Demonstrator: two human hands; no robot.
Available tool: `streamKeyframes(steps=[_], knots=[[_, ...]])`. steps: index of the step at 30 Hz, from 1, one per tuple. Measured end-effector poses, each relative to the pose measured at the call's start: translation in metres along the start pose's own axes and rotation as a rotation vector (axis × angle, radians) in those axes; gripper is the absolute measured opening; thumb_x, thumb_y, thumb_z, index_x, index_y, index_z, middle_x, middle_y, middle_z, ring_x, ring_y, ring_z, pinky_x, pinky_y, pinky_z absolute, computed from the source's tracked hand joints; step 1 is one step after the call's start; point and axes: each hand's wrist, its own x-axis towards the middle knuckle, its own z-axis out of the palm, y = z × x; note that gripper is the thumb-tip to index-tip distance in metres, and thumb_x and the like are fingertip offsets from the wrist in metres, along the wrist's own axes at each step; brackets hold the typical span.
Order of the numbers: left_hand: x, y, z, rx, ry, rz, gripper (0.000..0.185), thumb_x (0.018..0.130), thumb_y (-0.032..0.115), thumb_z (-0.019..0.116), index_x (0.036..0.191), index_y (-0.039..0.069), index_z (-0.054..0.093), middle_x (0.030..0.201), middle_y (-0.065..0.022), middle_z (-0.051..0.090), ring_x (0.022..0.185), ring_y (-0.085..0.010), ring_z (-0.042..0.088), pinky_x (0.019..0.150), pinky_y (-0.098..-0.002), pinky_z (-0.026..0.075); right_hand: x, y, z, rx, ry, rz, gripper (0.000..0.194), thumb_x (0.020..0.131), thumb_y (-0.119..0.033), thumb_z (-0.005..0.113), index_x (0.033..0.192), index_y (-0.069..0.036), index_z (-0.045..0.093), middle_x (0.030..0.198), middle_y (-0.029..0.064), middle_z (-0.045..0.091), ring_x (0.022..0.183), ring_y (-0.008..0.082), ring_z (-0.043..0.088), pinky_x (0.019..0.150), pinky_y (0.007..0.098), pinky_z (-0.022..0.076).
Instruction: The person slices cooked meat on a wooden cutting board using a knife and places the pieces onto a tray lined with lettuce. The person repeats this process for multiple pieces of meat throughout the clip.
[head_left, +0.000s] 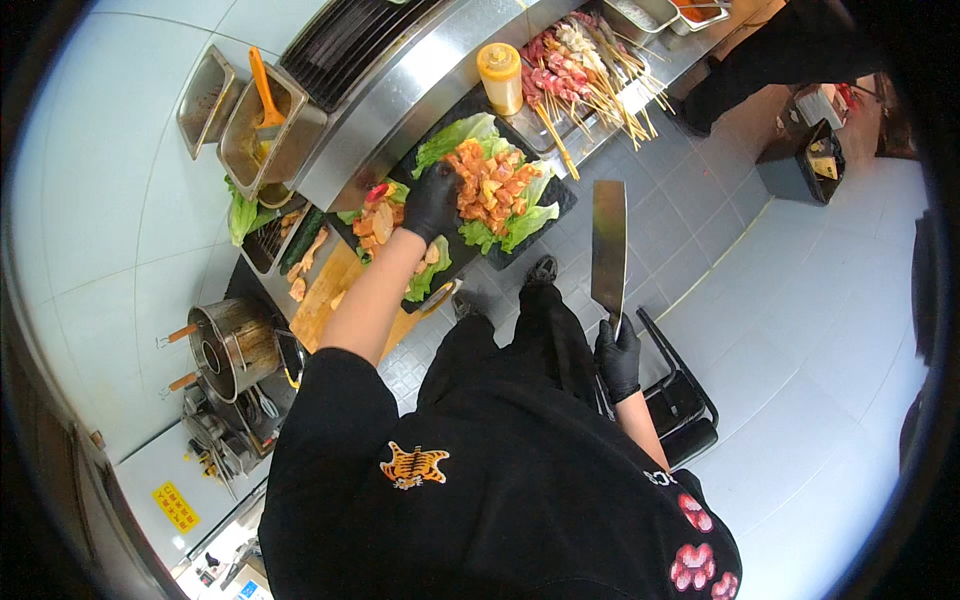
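Note:
My left hand (435, 204), in a black glove, reaches the near-left edge of a pile of orange marinated meat chunks (491, 184). Its fingertips are hidden, so I cannot tell what they grip. Lettuce leaves (531, 225) lie under the meat on a black slab (564, 201). Below my left wrist, a second black platter (459, 262) carries more meat pieces (375, 225) and lettuce. My right hand (619, 361), also gloved, is closed around the handle of a wide-bladed cleaver (608, 240). The cleaver is away from the counter, over the floor, its blade pointing forward.
A wooden cutting board (319, 307), a cucumber (304, 238) and metal pans (262, 161), one holding an orange-handled brush (268, 97), are at left. Ahead stand a sauce bottle (500, 81) and raw skewers (577, 71). A person's dark-clothed leg (742, 67) and a bin (795, 163) are at upper right.

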Motion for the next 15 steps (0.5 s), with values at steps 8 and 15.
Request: streamKeyframes(steps=[8, 15], knots=[[-0.022, 0.021, 0.027, -0.147, 0.139, -0.118, 0.037, 0.087, 0.017, 0.07, 0.121, 0.004, 0.062, 0.117, -0.0212, 0.06, 0.11, -0.0402, 0.059, 0.096, -0.0466, 0.049, 0.0, 0.013, -0.001, -0.083, -0.016, -0.071, 0.014, 0.101, -0.018, 0.061, 0.108, -0.006, 0.059, 0.064, -0.0047, 0.048, 0.052, 0.0055, 0.043, 0.047, 0.0256, 0.0354], [-0.083, 0.033, -0.001, -0.252, 0.335, -0.156, 0.037, 0.088, 0.017, 0.068, 0.123, 0.007, 0.062, 0.118, -0.0188, 0.063, 0.112, -0.0391, 0.059, 0.097, -0.0459, 0.048, -0.008, 0.0, 0.011, 0.131, -0.175, 0.141, 0.021, 0.099, -0.009, 0.061, 0.119, -0.001, 0.062, 0.074, 0.0005, 0.057, 0.063, 0.007, 0.05, 0.055, 0.026, 0.0407]])
